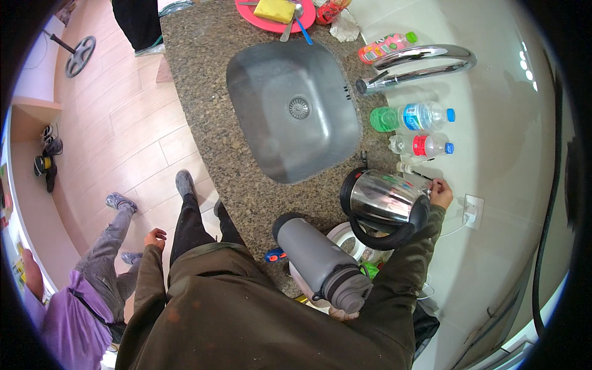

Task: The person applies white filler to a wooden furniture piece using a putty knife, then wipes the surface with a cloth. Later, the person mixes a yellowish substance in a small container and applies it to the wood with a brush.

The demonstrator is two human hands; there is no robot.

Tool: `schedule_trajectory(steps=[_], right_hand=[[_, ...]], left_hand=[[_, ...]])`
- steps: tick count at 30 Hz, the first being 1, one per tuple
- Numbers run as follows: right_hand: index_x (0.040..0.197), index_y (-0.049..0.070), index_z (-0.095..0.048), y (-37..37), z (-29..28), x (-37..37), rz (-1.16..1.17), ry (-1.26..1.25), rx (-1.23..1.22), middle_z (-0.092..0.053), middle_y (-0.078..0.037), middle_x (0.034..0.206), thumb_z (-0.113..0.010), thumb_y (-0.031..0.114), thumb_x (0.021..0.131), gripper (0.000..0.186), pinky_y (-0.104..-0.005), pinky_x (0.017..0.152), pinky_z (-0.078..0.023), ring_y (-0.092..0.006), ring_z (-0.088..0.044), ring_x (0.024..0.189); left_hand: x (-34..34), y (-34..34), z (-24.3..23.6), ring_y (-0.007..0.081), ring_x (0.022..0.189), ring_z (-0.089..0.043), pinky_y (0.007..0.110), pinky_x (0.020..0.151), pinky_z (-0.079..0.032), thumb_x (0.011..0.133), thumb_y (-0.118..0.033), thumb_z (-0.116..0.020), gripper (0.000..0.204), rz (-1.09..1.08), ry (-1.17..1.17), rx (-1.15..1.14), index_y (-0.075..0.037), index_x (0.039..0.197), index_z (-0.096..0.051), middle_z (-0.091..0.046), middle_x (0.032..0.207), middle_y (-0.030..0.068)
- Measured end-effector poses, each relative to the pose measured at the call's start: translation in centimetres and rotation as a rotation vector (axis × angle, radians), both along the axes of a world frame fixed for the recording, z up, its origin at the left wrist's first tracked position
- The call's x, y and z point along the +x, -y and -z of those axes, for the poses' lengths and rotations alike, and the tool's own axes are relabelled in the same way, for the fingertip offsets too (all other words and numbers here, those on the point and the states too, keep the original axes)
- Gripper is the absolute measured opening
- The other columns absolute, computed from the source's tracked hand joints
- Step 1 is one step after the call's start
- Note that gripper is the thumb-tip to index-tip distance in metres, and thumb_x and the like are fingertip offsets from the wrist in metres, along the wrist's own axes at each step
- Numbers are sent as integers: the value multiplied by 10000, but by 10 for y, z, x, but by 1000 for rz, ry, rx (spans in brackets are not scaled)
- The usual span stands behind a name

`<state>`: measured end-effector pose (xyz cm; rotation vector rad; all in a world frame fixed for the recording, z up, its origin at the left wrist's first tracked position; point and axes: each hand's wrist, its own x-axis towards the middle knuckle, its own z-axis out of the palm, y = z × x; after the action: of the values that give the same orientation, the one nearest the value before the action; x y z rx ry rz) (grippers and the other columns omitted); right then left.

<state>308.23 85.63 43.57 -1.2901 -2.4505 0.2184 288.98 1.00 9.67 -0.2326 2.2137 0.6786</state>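
Head view, right hand [440, 193]: past the kettle, at the wall side; fingers curled by the end of the stick. Can't tell if it grips.
Stick [422, 176]: thin, dark, between right hand and a small pale cylindrical item [404, 167].
Kettle [382, 200]: polished steel, black handle and lid, on the speckled brown stone counter [203, 80]; right forearm passes just beside it.
Left hand [155, 238]: low at the person's side, over the pale floor [123, 166]; fingers half curled, no object visible in it.
Flask [317, 256]: tall grey cylinder, dark cap, near kettle, cap end toward torso.
Sink [283, 148]: grey rounded basin, left of the kettle.
Wall side: chrome curved faucet [431, 73], three plastic bottles.
Far left: co-worker in purple top [80, 320].
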Motion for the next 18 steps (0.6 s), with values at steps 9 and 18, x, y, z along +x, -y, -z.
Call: schedule_trajectory(steps=[9, 18], right_hand=[[807, 12, -701, -19, 10, -1, 2, -1, -17, -661, -64, 607, -681, 242, 895, 247, -281, 526, -481, -128, -636, 540], [820, 17, -660, -28, 17, 9, 53, 60, -1, -660, -66, 604, -688, 221, 888, 217, -286, 523, -483, -113, -632, 544]], left_hand=[[1, 3, -7, 202, 774, -688, 335, 746, -529, 613, 53, -446, 385, -13, -20, 9, -96, 862, -698, -715, 728, 62], [-11, -2, -23, 208, 781, -683, 329, 702, -527, 586, 44, -458, 409, -14, 4, -32, -105, 875, -706, -717, 752, 60]])
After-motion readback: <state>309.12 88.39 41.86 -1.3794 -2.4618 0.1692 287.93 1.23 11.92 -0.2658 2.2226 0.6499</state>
